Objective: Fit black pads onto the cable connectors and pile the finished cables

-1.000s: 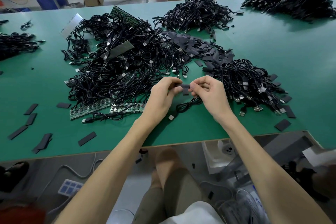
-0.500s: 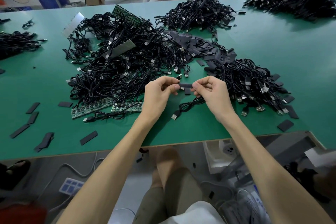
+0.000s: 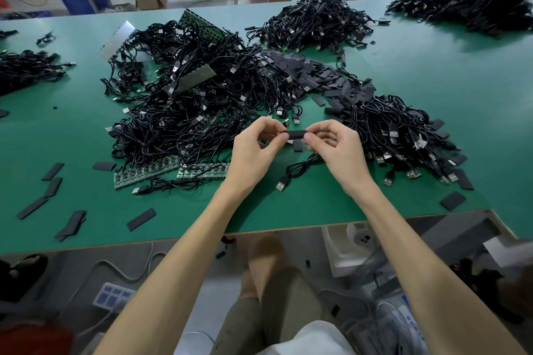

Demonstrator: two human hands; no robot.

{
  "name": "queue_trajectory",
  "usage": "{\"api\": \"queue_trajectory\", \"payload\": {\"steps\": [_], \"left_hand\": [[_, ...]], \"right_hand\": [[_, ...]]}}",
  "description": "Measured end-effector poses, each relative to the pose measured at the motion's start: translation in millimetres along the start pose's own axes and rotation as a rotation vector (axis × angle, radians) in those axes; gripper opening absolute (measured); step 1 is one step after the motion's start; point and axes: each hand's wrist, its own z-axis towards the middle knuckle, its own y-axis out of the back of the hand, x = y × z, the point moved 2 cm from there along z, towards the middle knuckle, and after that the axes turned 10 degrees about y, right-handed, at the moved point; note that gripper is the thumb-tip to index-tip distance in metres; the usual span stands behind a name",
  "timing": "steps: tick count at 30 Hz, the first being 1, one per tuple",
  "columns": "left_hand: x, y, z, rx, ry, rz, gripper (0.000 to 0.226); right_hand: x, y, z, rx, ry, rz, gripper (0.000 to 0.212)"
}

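Note:
My left hand (image 3: 256,150) and my right hand (image 3: 336,150) hold a black pad (image 3: 296,134) between them above the green table (image 3: 432,72), each pinching one end with thumb and fingers. A black cable (image 3: 300,167) trails down from under my right hand, its USB plug (image 3: 282,183) lying on the table. A big tangle of cables (image 3: 190,112) lies to the left behind my hands. Another cable pile with pads (image 3: 398,135) sits to the right. A heap of loose black pads (image 3: 317,78) lies behind, in the middle.
Green circuit board strips (image 3: 144,174) lie by the left tangle. Loose pads (image 3: 141,219) are scattered near the table's front edge. More cable piles (image 3: 314,23) sit at the back, and one (image 3: 473,6) at far right, where a person is partly visible.
My hands have lifted slightly and moved a little apart; the pad now shows stretched level between my fingertips. The cable's plug has shifted slightly on the table.

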Motion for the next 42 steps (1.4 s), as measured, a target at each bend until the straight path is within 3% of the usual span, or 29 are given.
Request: {"api": "queue_trajectory", "payload": {"steps": [9,14,17,20,23,26,30,34,38,42], "left_hand": [[5,1,3,-0.015,-0.005,-0.085,0.008],[5,1,3,-0.046,0.008,-0.122,0.015],[5,-2,3,0.016,0.006,-0.07,0.019],[4,-9,1,0.157,-0.097,0.135,0.016],[4,-15,-2,0.262,-0.082,0.224,0.027],[2,-15,-2,0.265,-0.06,0.213,0.039],[0,-16,2,0.278,0.022,0.168,0.04],[3,-13,9,0.328,0.135,0.05,0.023],[-2,-8,12,0.319,0.288,-0.155,0.023],[-32,-10,20,0.378,0.295,-0.303,0.022]], "right_hand": [[1,-3,-1,0.051,0.026,-0.042,0.003],[-2,-4,-2,0.063,-0.006,-0.068,0.018],[-2,0,-2,-0.024,-0.021,0.03,0.021],[-2,0,-1,-0.051,-0.036,0.091,0.016],[2,-1,-1,-0.066,-0.018,0.111,0.015],[4,2,-1,-0.105,-0.019,0.166,0.014],[5,3,1,-0.122,-0.049,0.227,0.011],[5,3,0,-0.126,-0.057,0.236,0.006],[1,2,1,-0.118,-0.088,0.157,0.011],[-3,-3,2,-0.026,-0.085,-0.014,0.021]]}}
